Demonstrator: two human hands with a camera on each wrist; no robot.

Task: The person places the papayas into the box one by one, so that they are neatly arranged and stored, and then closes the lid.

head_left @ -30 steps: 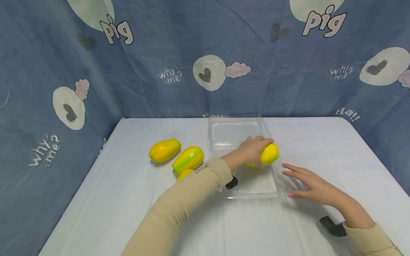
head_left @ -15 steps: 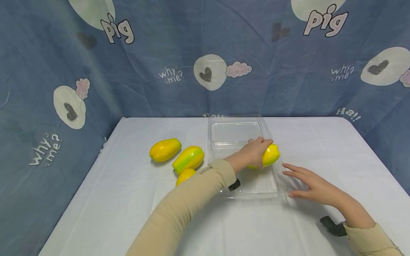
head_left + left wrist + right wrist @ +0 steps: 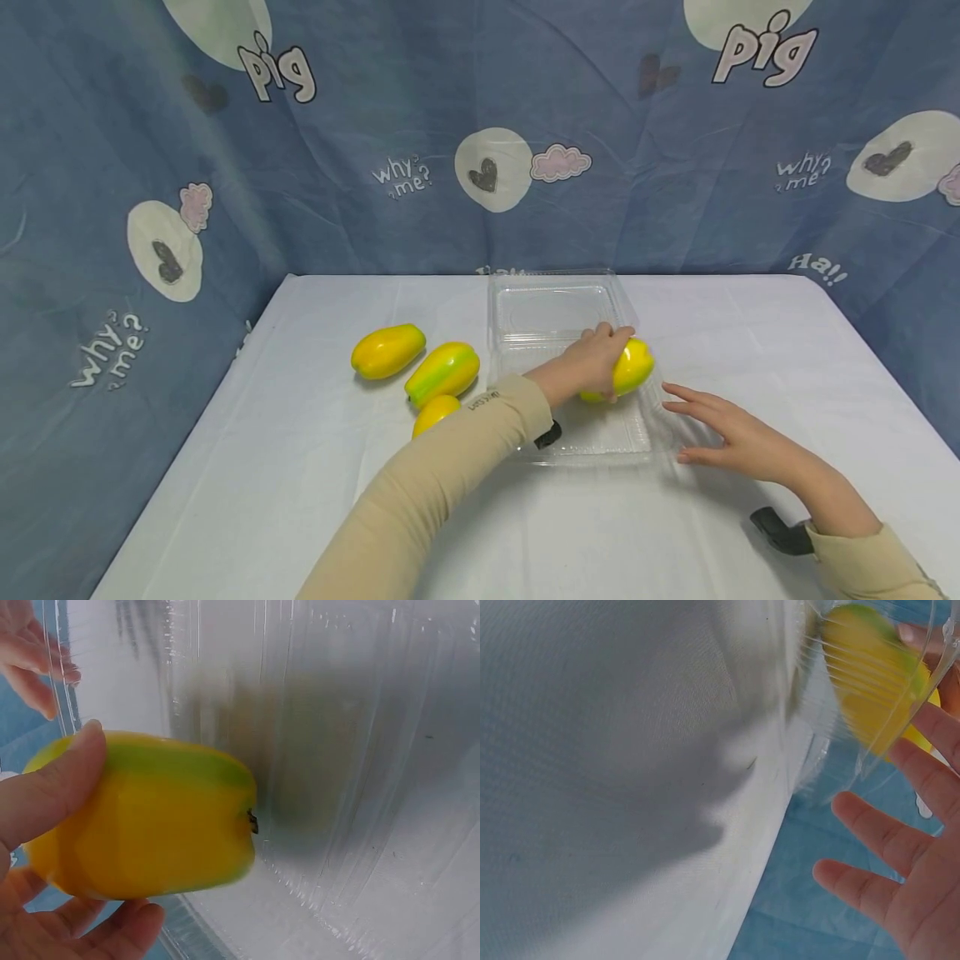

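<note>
My left hand grips a yellow-green papaya above the base of a clear plastic clamshell box. In the left wrist view, the thumb lies over one side of the papaya and the fingers curl under the other; its dark stem end points into the box. Whether the papaya touches the bottom, I cannot tell. My right hand is beside the box's right wall with fingers spread, holding nothing. In the right wrist view, its fingertips are close to the clear wall; contact is unclear.
Left of the box, on the white-covered table, lie a papaya, a second papaya and a third yellow fruit, partly hidden by my left sleeve. The box's lid lies opened toward the blue curtain.
Over the last second, my left hand and its papaya have shifted slightly right, then down a little. The third fruit shows more from behind the sleeve. My right hand has stayed in place.
</note>
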